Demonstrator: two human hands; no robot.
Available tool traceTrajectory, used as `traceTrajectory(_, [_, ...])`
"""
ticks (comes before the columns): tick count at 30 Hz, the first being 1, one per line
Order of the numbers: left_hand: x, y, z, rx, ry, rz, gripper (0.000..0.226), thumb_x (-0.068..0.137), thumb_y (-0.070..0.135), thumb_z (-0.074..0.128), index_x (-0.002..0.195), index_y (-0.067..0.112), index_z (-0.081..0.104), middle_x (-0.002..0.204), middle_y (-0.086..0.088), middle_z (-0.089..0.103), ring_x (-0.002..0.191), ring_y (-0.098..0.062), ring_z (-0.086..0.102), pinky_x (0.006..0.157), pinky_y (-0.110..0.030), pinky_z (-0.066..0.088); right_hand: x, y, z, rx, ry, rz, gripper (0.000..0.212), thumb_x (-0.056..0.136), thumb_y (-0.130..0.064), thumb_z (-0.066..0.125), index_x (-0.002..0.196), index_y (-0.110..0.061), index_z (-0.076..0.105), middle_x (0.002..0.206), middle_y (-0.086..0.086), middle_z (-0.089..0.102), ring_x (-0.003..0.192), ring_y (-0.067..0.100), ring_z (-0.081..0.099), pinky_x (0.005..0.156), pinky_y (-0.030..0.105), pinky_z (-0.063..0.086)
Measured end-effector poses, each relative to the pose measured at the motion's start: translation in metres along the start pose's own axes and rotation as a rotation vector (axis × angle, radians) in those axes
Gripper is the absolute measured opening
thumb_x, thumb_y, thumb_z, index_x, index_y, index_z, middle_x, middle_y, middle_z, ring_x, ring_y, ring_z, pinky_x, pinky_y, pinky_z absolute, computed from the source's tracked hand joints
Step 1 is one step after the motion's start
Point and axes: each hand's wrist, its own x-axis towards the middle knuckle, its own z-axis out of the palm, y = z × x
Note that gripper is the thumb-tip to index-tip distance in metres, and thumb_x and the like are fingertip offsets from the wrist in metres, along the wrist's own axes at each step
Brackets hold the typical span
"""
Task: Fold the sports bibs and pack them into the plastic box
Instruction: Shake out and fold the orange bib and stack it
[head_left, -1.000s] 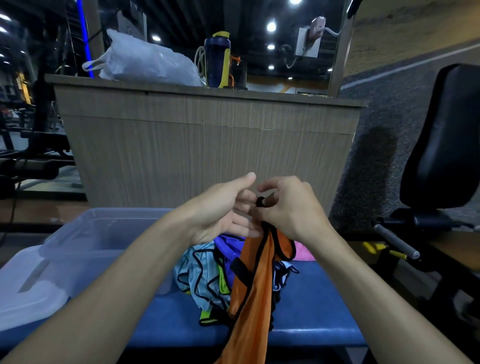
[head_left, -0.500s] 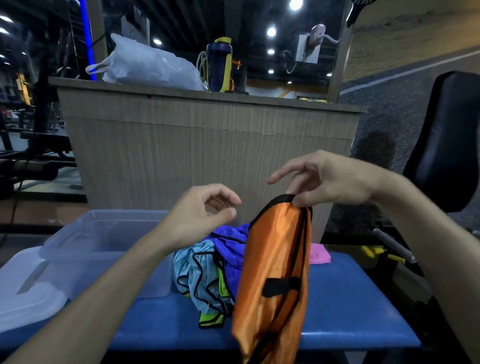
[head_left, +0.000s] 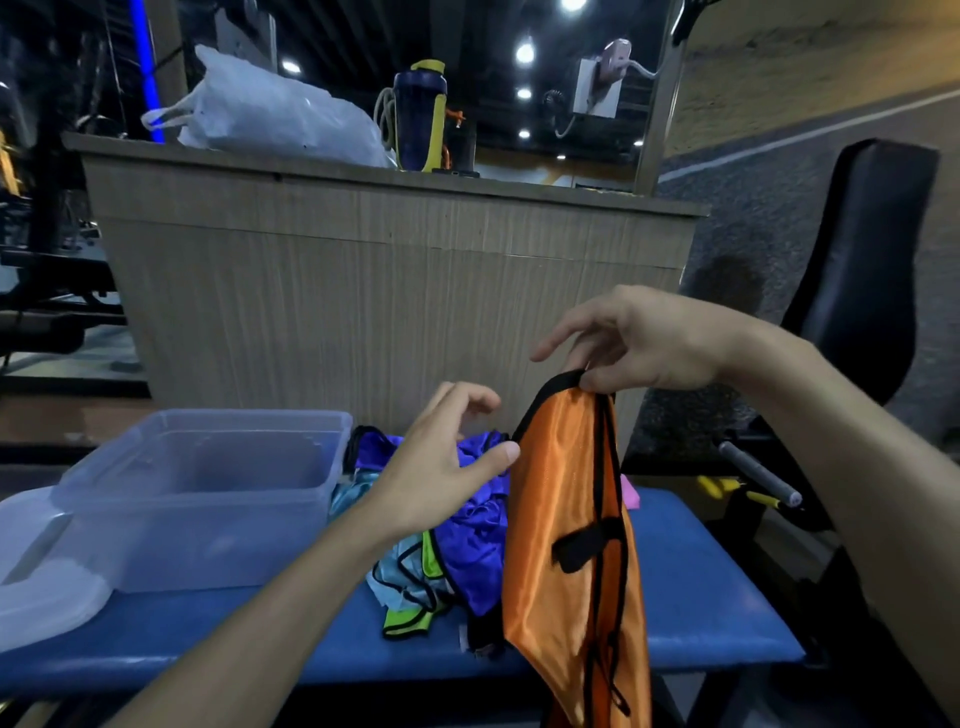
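My right hand (head_left: 644, 348) pinches the black-trimmed top edge of an orange bib (head_left: 566, 519), which hangs down over the front of the blue bench (head_left: 696, 582). My left hand (head_left: 441, 462) hovers just left of the bib with loosely curled fingers; its thumb tip is at the bib's black edge and it holds nothing. Behind it a heap of bibs (head_left: 467, 540) in purple, light blue and neon green lies on the bench. An uncovered clear plastic box (head_left: 208, 493) stands on the bench to the left.
The box's lid (head_left: 41, 571) lies at the bench's left end. A wooden counter (head_left: 384, 280) stands close behind, with a white bag (head_left: 270, 114) and a bottle (head_left: 421, 124) on top. A black padded gym seat (head_left: 857, 270) stands at the right.
My hands have parted: the right one lifted the orange bib up and to the right, the left one let go and now hovers by its edge.
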Motion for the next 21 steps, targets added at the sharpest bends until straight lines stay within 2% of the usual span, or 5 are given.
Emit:
traceTrajectory(3, [0.008,-0.003,0.003,-0.028,-0.118,-0.012,0.037,0.095,0.042,0.067,0.129,0.035,0.053,0.128,0.030,0.052,0.127,0.006,0.046,0.107,-0.024,0.041,-0.002,0.001,0.001,0.022,-0.011,-0.011,0.048,0.088,0.007,0.068,0.126,-0.023,0.067,0.096,-0.001,0.078,0.092,0.009,0.074,0.094,0.042,0.058])
traceTrajectory(6, [0.009,0.003,0.008,-0.019,-0.142,0.000,0.027,0.097,0.041,0.065,0.122,0.033,0.057,0.117,0.033,0.055,0.119,0.011,0.047,0.097,-0.013,0.038,-0.004,0.003,0.001,0.027,-0.003,-0.010,0.049,0.087,0.007,0.068,0.126,-0.024,0.068,0.095,-0.001,0.078,0.092,0.009,0.074,0.094,0.041,0.058])
traceTrajectory(10, [0.009,-0.006,0.006,-0.019,-0.085,0.013,0.009,0.097,0.042,0.064,0.101,0.034,0.063,0.102,0.015,0.063,0.109,-0.003,0.055,0.098,-0.030,0.046,-0.007,0.012,-0.001,0.057,0.005,0.001,0.048,0.088,0.007,0.068,0.126,-0.022,0.067,0.094,0.000,0.078,0.092,0.011,0.075,0.094,0.039,0.058])
traceTrajectory(14, [0.003,-0.015,0.000,0.089,-0.213,0.042,0.040,0.095,0.064,0.050,0.097,0.029,0.068,0.101,0.006,0.066,0.114,-0.002,0.051,0.099,-0.034,0.046,-0.011,0.028,-0.002,0.164,0.075,-0.008,0.043,0.089,0.008,0.068,0.123,-0.019,0.069,0.095,0.007,0.077,0.093,0.017,0.074,0.094,0.038,0.058])
traceTrajectory(21, [0.035,0.021,-0.056,0.386,-0.063,0.221,0.024,0.096,0.052,0.054,0.089,0.033,0.067,0.086,0.014,0.059,0.095,-0.007,0.047,0.078,-0.031,0.040,-0.019,0.076,0.022,0.394,0.233,0.090,0.028,0.091,0.005,0.068,0.113,-0.012,0.071,0.098,0.013,0.076,0.095,0.022,0.074,0.088,0.032,0.059])
